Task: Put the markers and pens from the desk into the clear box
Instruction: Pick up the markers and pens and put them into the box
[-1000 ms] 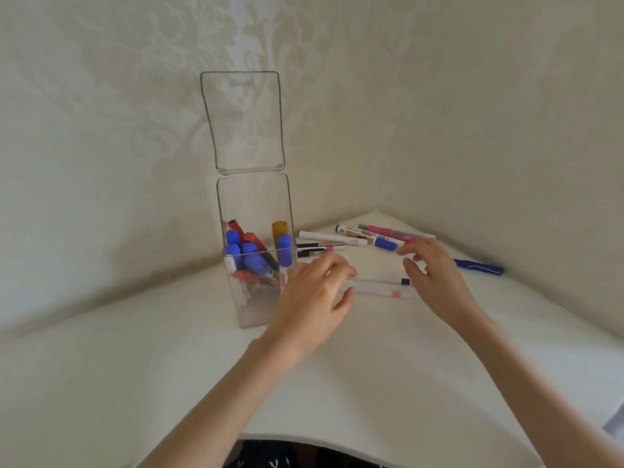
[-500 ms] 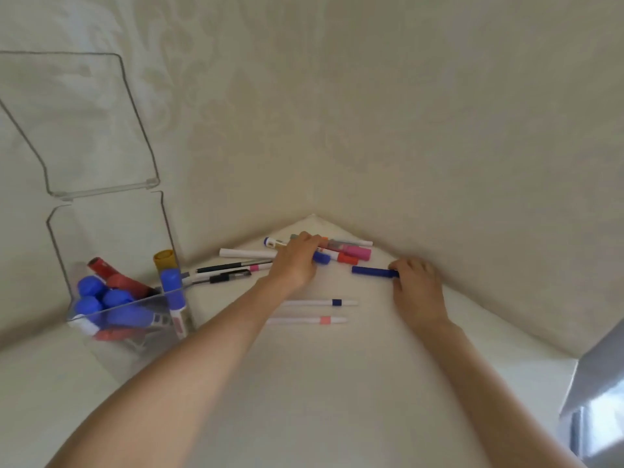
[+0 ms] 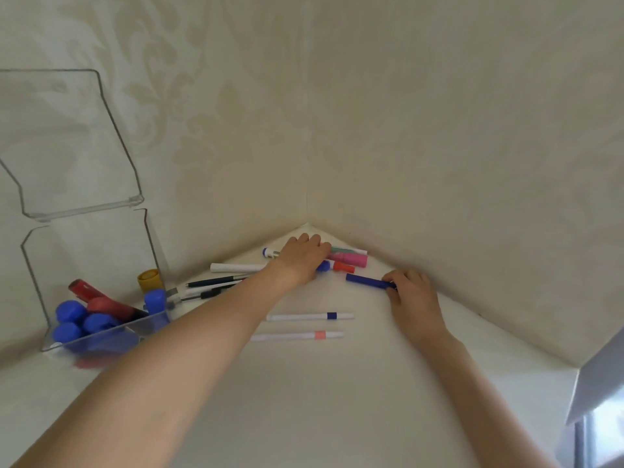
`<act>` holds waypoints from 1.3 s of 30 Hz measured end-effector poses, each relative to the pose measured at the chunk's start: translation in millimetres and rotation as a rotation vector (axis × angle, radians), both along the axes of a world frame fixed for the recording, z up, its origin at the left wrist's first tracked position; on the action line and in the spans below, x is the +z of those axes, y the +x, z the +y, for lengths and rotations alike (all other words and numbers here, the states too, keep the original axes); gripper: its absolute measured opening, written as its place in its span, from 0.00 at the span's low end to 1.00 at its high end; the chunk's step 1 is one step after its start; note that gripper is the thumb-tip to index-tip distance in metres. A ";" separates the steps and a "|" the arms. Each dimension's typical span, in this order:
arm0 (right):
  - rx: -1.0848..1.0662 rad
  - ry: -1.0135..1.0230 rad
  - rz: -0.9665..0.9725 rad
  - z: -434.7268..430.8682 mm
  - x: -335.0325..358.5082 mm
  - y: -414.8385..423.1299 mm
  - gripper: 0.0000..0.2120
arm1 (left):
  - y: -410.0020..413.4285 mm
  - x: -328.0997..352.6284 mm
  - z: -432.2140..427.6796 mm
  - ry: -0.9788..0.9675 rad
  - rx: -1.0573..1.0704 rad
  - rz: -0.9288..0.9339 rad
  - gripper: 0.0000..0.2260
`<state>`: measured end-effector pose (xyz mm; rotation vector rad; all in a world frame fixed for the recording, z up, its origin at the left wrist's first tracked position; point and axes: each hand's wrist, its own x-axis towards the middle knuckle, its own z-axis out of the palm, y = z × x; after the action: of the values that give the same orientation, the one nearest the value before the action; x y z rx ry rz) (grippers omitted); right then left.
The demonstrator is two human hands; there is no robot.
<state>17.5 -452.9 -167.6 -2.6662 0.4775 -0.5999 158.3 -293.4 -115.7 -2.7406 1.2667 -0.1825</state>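
Markers and pens lie scattered on the white desk [image 3: 337,400] toward its far corner, well apart from the clear box [image 3: 101,251] at my left. The box stands with its lid [image 3: 67,140] raised and holds blue-capped markers [image 3: 71,312], a red marker [image 3: 101,300] and a yellow-capped one [image 3: 148,278]. My left hand [image 3: 302,260] lies over a blue-capped white marker [image 3: 270,253], fingers bent down across it; whether they actually grip it I cannot tell. Beside that hand sit a pink marker [image 3: 351,260] and an orange-capped marker [image 3: 344,267]. My right hand [image 3: 413,298] pinches the right end of a dark blue marker [image 3: 366,281], which rests on the desk. A plain white marker [image 3: 236,267] and two black pens [image 3: 212,283] lie near the box, and two thin white pens [image 3: 309,316] lie side by side between my arms.
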 end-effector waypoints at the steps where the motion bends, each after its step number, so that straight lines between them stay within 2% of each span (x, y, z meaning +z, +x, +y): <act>1: -0.001 0.004 -0.009 -0.7 0.1 0.0 0.10 | 0.3 -1.0 -1.5 -0.005 -0.002 -0.018 0.15; 6: -0.007 0.015 -0.152 -0.5 2.2 -3.3 0.10 | 1.3 -10.7 3.4 -0.118 -0.051 -0.072 0.12; 9: -0.007 0.070 -0.258 7.6 13.8 -7.2 0.11 | -9.9 3.4 14.7 -0.264 -0.047 -0.080 0.09; 11: 0.003 0.154 -0.327 15.4 25.7 -10.4 0.13 | -20.2 22.5 21.2 -0.513 -0.013 -0.059 0.05; 14: 0.072 0.302 -0.377 34.9 44.6 -15.8 0.12 | -35.6 56.7 28.4 -0.949 0.080 0.045 0.06; 17: 0.158 0.578 -0.420 67.5 71.6 -20.5 0.07 | -55.1 87.0 46.3 -1.176 0.057 0.163 0.08; 19: 0.217 0.676 -0.434 92.9 95.6 -26.5 0.06 | -72.5 103.0 68.5 -1.233 0.022 0.189 0.09; 21: 0.320 0.718 -0.454 118.9 120.8 -35.7 0.09 | -90.1 116.4 97.9 -1.272 0.018 0.175 0.08; 28: 0.622 0.730 -0.534 190.7 159.3 -54.9 0.15 | -124.8 141.8 205.8 -1.481 0.090 0.095 0.07; 34: 0.676 0.768 -0.481 230.9 154.0 -46.9 0.16 | -139.9 135.0 275.6 -1.609 0.164 -0.018 0.06; 37: 0.615 0.644 -0.514 245.7 154.7 -43.6 0.18 | -142.7 124.5 286.9 -1.575 0.215 0.015 0.07; 39: 0.620 0.541 -0.515 255.3 156.6 -38.7 0.16 | -143.7 116.5 287.4 -1.548 0.233 0.024 0.06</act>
<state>-21.2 -197.6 -11.0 -1.8909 -0.2936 -0.7781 14.6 -6.0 0.8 -3.9483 0.8693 -1.7299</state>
